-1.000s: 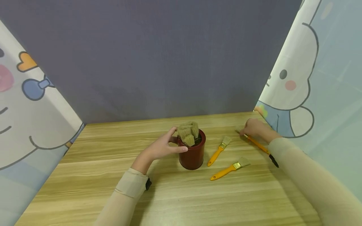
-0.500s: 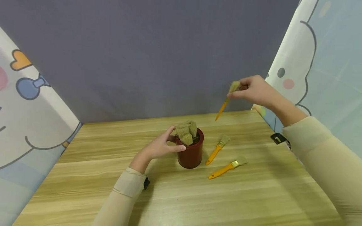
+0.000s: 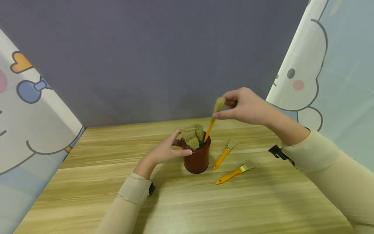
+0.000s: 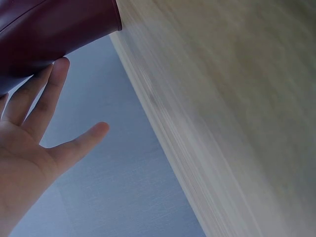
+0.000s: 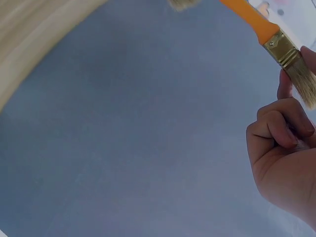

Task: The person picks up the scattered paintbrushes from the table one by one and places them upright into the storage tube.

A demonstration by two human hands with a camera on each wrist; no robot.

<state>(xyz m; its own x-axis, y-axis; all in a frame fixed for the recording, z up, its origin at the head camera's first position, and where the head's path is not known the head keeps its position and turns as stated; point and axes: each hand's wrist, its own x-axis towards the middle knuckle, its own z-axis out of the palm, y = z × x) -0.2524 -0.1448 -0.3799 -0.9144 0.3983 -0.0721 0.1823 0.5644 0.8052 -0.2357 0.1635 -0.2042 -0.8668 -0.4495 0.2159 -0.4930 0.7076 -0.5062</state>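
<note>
Brush [image 3: 212, 121] pinched by right hand [image 3: 246, 106] fingers [image 3: 224, 113].

Two sleeved arms over the table, each hand busy at its own height.

The left hand [image 3: 165, 152] lies low, forearm angled in from the near edge, its fingers [image 4: 37, 101] straight and spread with the tips touching the side of the pot [image 3: 197, 159], thumb held apart. The right hand [image 3: 246, 106] is raised above it, wrist bent and forearm reaching in from the right, thumb and forefinger pinching the bristle end of a brush [image 3: 212, 119]; the other fingers [image 5: 281, 126] are curled into the palm.
</note>
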